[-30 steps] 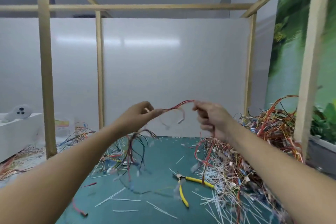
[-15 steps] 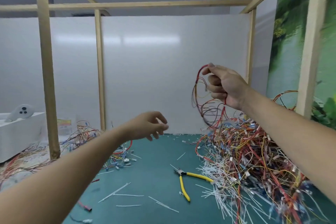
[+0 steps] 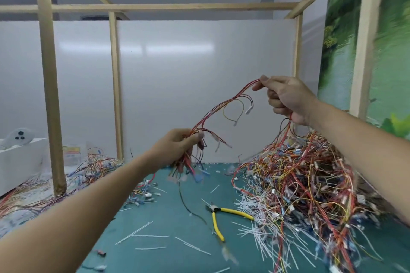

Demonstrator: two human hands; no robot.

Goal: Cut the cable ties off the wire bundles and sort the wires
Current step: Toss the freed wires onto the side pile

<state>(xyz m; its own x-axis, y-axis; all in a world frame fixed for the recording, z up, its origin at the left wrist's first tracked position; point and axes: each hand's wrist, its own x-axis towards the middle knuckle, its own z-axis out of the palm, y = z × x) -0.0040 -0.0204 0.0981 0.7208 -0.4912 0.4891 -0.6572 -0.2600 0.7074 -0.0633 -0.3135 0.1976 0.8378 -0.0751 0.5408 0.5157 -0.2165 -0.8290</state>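
A bundle of red and yellow wires stretches in the air between my two hands, above the green mat. My left hand grips its lower end, where loose ends with connectors hang down. My right hand pinches the upper end, held higher and to the right. A large tangled pile of wires lies on the right of the mat. Yellow-handled cutters lie on the mat beside that pile.
White cut cable ties are scattered over the mat. A smaller heap of wires lies at the left, past a wooden post. A wooden frame surrounds the table, with a white panel behind it. A white box stands far left.
My right hand has come down and forward with the wires. My left hand, which held nothing half a second ago, has risen and taken hold of the bundle's lower end.
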